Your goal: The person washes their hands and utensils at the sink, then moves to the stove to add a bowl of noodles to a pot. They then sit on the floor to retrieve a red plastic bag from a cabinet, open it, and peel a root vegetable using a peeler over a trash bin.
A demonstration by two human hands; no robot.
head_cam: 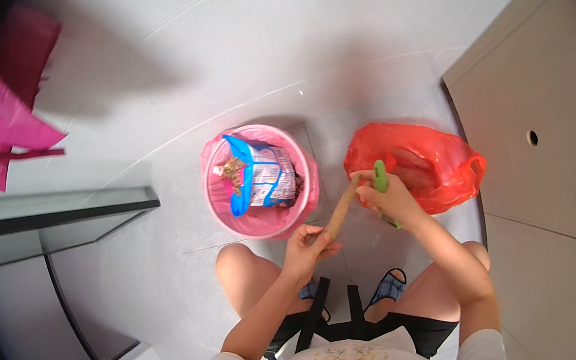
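Note:
My left hand (309, 251) pinches the near end of a long, tan root vegetable (341, 214), which slants up and to the right. My right hand (393, 198) is closed around a green-handled peeler (380, 175), and its fingers are at the root's far end. Whether they also grip the root is hard to tell. Left of the root stands a round bin (209, 202) with a pink liner. A blue and white plastic packet (268, 174) bearing print lies inside it, with brown scraps by its mouth. Behind my right hand a red plastic bag (446, 168) rests open on the floor.
A beige cabinet (542, 144) with two round holes borders the right side. At the left is a black-framed glass panel (99, 212), with pink fabric (9, 120) hanging above it. Grey tiles (186, 282) cover the floor; my knees and slippers (388, 287) are close below my hands.

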